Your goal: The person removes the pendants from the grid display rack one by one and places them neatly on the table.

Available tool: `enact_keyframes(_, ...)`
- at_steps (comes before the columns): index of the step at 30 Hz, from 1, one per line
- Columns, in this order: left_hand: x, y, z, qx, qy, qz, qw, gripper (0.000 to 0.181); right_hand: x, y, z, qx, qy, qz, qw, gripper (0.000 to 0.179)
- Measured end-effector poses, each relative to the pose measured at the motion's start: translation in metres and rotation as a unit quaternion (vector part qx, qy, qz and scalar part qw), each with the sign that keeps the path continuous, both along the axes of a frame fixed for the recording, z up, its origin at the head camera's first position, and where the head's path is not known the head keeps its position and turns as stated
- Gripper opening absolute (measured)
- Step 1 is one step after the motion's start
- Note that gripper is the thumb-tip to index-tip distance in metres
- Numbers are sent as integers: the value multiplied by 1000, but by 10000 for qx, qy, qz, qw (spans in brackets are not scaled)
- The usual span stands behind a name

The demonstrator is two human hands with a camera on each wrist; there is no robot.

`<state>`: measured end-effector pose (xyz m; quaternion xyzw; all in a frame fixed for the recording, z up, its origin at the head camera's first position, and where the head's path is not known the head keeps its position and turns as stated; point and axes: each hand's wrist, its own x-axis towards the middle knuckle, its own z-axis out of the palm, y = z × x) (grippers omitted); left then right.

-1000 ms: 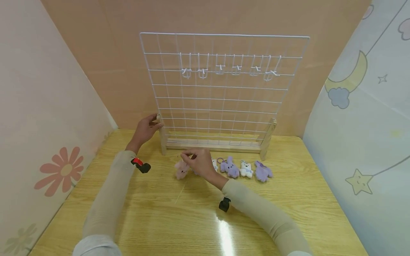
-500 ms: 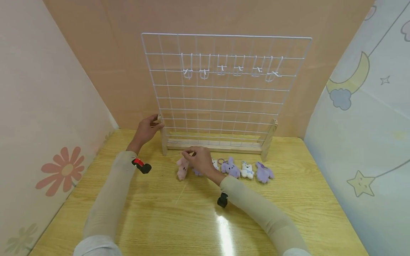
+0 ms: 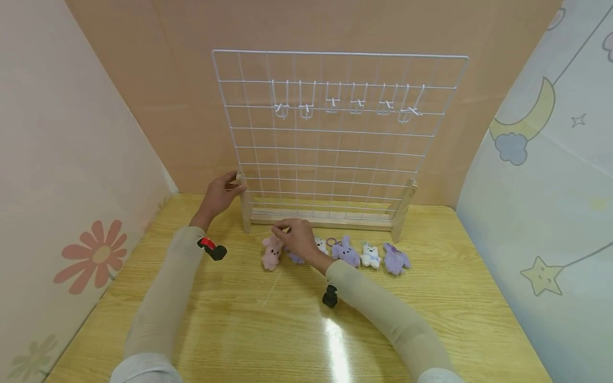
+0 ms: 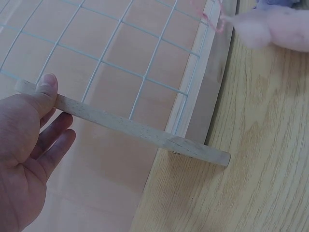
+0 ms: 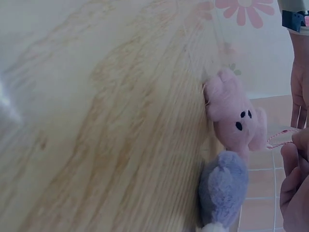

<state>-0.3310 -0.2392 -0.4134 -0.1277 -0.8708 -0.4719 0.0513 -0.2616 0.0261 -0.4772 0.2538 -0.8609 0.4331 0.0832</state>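
Observation:
My left hand [image 3: 219, 194] grips the top of the rack's left wooden upright [image 4: 120, 125], with the thumb on one side and fingers on the other. A white wire grid [image 3: 330, 138] stands in this wooden base. In front of it, my right hand [image 3: 299, 239] pinches the thin pink-and-white cord loop [image 5: 277, 139] of a pink plush keychain [image 3: 272, 254]. That plush hangs below the fingertips, close to the tabletop; whether it touches the wood I cannot tell. A purple plush keychain [image 5: 224, 186] sits beside it, partly hidden by the right hand in the head view.
Several white hooks [image 3: 306, 109] hang in a row high on the grid. To the right of my right hand lie a purple plush [image 3: 346, 254], a white bear plush [image 3: 370, 256] and another purple plush [image 3: 395, 259]. Patterned walls [image 3: 551, 213] flank the wooden table [image 3: 230, 319].
My right wrist and forearm have shifted slightly left, and the pink plush has turned a little on its cord. The left hand keeps its grip on the upright.

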Motion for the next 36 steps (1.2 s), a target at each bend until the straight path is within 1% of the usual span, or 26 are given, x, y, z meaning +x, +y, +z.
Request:
enact_keyframes(5, 0, 0, -1, 5, -18, -17, 10000, 66, -3, -3, -4, 228, 45, -29, 9997, 16)
enact_keyframes(11, 0, 0, -1, 44, 24, -21, 10000, 64, -8, -9, -6, 530, -108, 6, 9985, 17)
enact_keyframes(14, 1, 0, 0, 61, 36, -29, 10000, 64, -10, -12, -6, 584, -182, 36, 9981, 17)
enact_keyframes(19, 0, 1, -1, 51, 5, -19, 10000, 64, -13, -16, -8, 549, -155, 52, 9984, 15)
enact_keyframes(27, -2, 2, -2, -11, -23, 20, 10000, 64, -15, -19, -15, 853, -237, 123, 9960, 16)
enact_keyframes(36, 1, 1, 1, 73, -19, -37, 10000, 63, -15, -20, -16, 1168, 6, 225, 9929, 15)
